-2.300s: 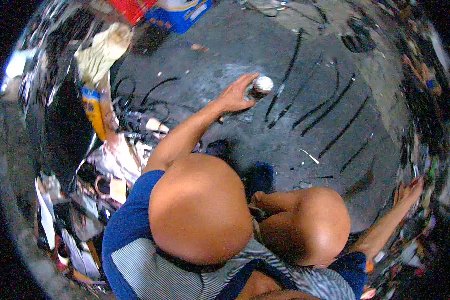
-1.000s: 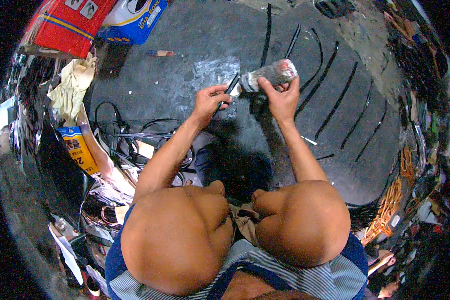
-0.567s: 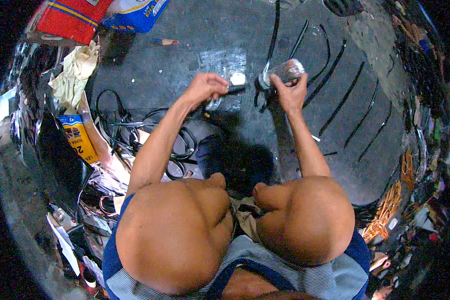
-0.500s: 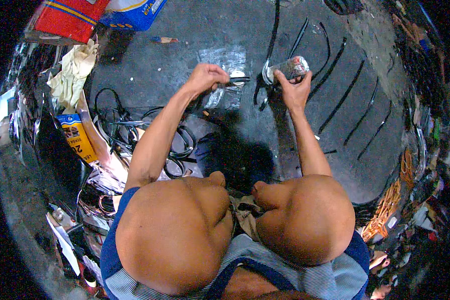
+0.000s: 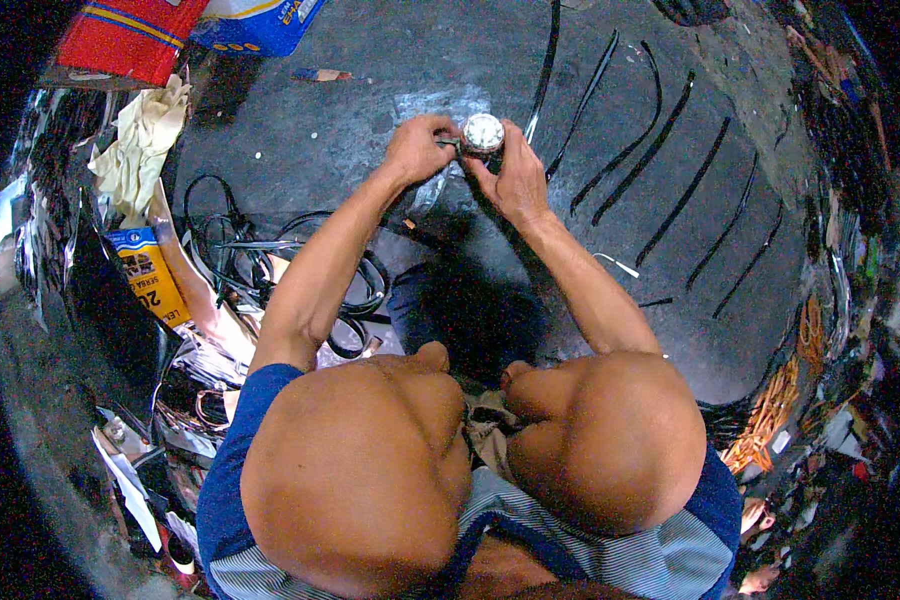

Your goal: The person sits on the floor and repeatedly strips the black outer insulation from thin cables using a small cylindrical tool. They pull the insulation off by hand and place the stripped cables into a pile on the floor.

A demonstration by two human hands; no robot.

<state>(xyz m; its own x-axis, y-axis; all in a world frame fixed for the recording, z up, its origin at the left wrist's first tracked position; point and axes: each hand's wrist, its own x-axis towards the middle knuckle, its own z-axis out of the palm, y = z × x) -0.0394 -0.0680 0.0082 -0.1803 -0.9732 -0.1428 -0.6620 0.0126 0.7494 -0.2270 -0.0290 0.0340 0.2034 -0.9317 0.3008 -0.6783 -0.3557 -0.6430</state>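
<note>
A small cylindrical can (image 5: pixel 484 132) stands upright in the fingers of my right hand (image 5: pixel 520 185), its round, bright white end facing up. My left hand (image 5: pixel 417 150) is closed right beside it, thumb and fingers pinched on the end of a thin dark strip (image 5: pixel 449 143). That strip's tip points at the can; whether the two touch I cannot make out. Both hands are low over the dark floor, beyond my bent knees. Right of the can, several black strips (image 5: pixel 682 190) lie spaced out in a slanting row.
Coiled black strips (image 5: pixel 365 285) lie left of my left forearm. Farther left are crumpled cream paper (image 5: pixel 142 150) and a yellow package (image 5: pixel 155 280). Red (image 5: pixel 135 40) and blue (image 5: pixel 255 25) boxes stand at the far left. Orange cord-like bundles (image 5: pixel 770 420) and scraps line the right side.
My right hand has moved left to my left hand and turned the can from lying sideways to upright. My left hand has shifted only slightly, still pinching the strip.
</note>
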